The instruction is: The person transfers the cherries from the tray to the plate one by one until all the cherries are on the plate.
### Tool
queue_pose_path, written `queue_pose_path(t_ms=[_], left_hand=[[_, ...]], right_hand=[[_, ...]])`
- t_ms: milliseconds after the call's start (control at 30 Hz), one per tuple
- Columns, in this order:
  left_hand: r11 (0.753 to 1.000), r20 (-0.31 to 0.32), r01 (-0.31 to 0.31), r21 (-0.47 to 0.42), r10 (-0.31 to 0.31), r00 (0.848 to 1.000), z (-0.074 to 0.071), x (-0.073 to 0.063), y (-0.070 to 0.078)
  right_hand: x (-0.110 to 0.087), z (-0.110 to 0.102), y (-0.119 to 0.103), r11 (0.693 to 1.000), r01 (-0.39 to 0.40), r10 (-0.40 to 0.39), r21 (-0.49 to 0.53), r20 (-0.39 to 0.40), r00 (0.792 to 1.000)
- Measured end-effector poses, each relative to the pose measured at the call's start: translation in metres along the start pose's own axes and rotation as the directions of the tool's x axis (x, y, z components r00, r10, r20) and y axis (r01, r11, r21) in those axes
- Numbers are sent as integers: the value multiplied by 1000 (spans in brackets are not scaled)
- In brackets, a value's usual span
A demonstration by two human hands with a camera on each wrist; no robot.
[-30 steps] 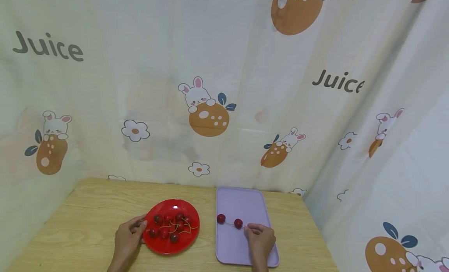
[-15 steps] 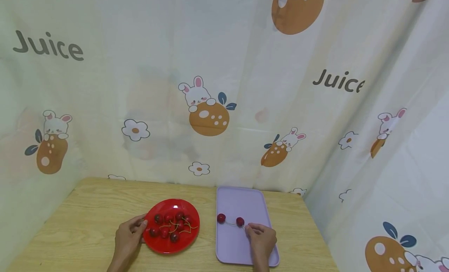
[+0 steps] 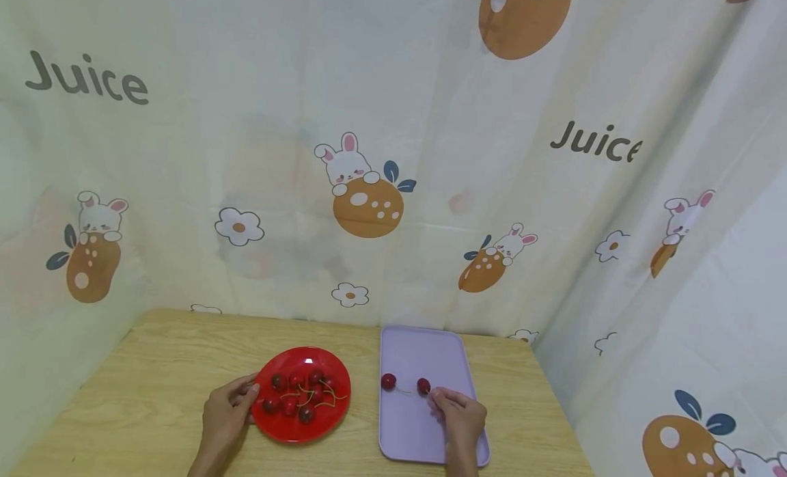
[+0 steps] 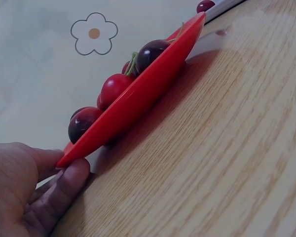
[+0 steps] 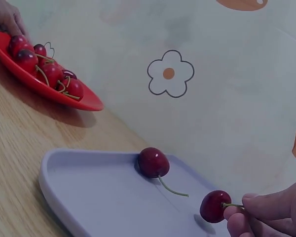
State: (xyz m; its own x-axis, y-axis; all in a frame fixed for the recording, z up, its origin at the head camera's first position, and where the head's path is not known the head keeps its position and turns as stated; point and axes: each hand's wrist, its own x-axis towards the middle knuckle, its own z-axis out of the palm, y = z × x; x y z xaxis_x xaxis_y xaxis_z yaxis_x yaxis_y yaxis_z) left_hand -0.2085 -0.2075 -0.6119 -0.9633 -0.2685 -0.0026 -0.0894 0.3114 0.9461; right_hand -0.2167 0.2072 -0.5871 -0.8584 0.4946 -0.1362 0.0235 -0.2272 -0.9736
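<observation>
My left hand (image 3: pixel 225 410) pinches the left rim of a round red plate (image 3: pixel 328 422), thumb on top and fingers beneath, as the left wrist view shows. Several dark red cherries (image 4: pixel 115 89) with green stems lie heaped on that plate. Over a lilac tray (image 3: pixel 407 443), my right hand (image 3: pixel 460 417) pinches the stem of one cherry (image 5: pixel 214 206) between thumb and fingertips. That cherry hangs close over the tray, its shadow just below it in the right wrist view. Another cherry (image 5: pixel 153 162) lies at the tray's left side, its stem pointing toward the pinched one.
Both plate and tray stand on a light wood-grain table (image 3: pixel 184 354), with a strip of table between them. A pale curtain (image 3: pixel 283 156) printed with rabbits, fruit and flowers hangs behind and along the sides.
My right hand has shifted slightly, and the cherry in its pinch has moved a little right and away from me. The left hand, plate and other tray cherry stay put.
</observation>
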Motion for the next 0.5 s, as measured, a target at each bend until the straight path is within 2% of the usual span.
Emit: queue_pose_path(t_ms=[200, 500], left_hand=[[1000, 4, 23, 12, -23, 1000, 0, 0, 0], [1000, 6, -5, 9, 5, 1000, 0, 1, -2]], right_hand=[[-3, 0, -3, 1000, -1, 1, -16, 4, 1000], [-2, 0, -4, 1000, 6, -6, -15, 8, 1000]])
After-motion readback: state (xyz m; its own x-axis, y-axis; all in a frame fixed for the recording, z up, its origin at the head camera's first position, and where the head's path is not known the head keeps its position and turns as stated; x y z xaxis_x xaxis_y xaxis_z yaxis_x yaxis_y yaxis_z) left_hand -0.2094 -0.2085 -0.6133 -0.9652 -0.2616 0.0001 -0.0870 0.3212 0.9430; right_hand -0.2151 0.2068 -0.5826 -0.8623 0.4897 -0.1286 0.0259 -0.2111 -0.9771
